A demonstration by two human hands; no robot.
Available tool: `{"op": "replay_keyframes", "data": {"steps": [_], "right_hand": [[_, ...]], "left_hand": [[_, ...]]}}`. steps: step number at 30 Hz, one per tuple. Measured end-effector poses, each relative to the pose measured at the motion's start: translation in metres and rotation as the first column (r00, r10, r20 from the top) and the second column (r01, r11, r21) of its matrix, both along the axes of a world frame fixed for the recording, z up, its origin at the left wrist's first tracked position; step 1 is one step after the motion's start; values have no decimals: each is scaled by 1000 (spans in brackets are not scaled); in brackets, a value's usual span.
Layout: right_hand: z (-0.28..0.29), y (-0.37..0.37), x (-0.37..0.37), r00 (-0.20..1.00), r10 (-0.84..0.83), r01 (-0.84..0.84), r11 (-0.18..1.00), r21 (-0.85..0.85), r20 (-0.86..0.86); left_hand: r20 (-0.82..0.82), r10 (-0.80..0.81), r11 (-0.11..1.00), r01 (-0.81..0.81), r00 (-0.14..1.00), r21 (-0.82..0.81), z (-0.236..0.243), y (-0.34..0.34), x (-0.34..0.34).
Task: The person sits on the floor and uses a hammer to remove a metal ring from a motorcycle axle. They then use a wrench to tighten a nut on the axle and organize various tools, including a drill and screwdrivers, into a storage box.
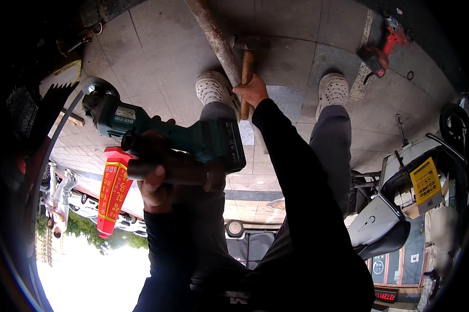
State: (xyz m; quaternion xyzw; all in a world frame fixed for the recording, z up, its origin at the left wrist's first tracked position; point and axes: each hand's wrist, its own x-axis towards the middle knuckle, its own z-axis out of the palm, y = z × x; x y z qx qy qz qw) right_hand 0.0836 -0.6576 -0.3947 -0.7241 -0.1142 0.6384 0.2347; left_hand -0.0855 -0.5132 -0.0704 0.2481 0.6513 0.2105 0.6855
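Note:
My left hand (159,195) is closed around a dark tube-shaped piece (180,172). A teal cordless angle grinder (167,132) lies across the same hand, its round disc (100,86) toward the far left and its black battery toward the right. How the fingers divide between the grinder and the tube is partly hidden. My right hand (253,91) grips the wooden handle of a hammer (248,67), whose dark head lies farther away. Beside the hammer, a long rusty metal pole (216,40) runs from the far edge to near my left shoe (212,87).
A red cordless power tool (385,48) lies on the paving at the far right. To the right stands a white scooter (378,223) with a yellow label. A red and yellow sign (112,190) is at the left, with people (63,200) beyond it. Toothed dark metal (57,96) rises at the left.

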Motion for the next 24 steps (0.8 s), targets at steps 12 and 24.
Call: {"op": "replay_keyframes", "data": {"steps": [12, 24], "right_hand": [[132, 58, 197, 739, -454, 485, 871, -73, -498], [179, 17, 400, 683, -477, 584, 812, 21, -553]], "left_hand": [[54, -175, 984, 176, 983, -14, 1, -17, 72], [188, -84, 990, 103, 978, -93, -12, -48, 182]]}}
